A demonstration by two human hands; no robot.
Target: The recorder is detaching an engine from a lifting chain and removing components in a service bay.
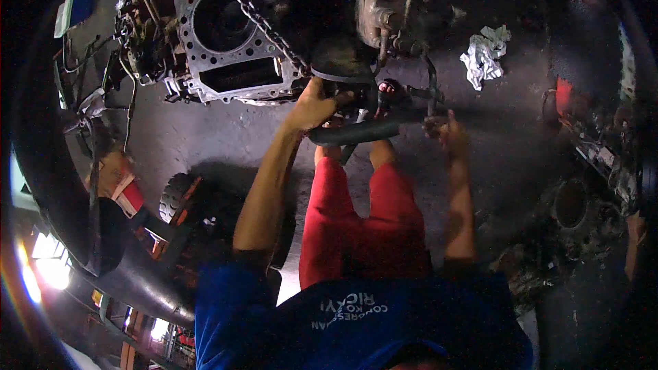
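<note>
Bent round the edge of a dark rounded part (340, 58), my left hand (315, 106) is closed, and its grip is partly hidden in shadow. Just below it runs a thick black hose (356, 132), crossing in front of my shins toward the right. My right hand (449, 133) is at the hose's far right side, fingers bent together at a dark piece too dim to name, with one finger sticking up. Above that hand a thin dark pipe (432, 79) comes down from a grey metal unit (385, 14) with a bent tube.
An engine block (199, 68) with large round bores stands at the upper left, a rusty chain (257, 17) across it. Crumpled white paper (485, 55) lies on the floor at right. A knobbly wheel (176, 196) is at lower left; greasy machine parts (603, 157) line the right side.
</note>
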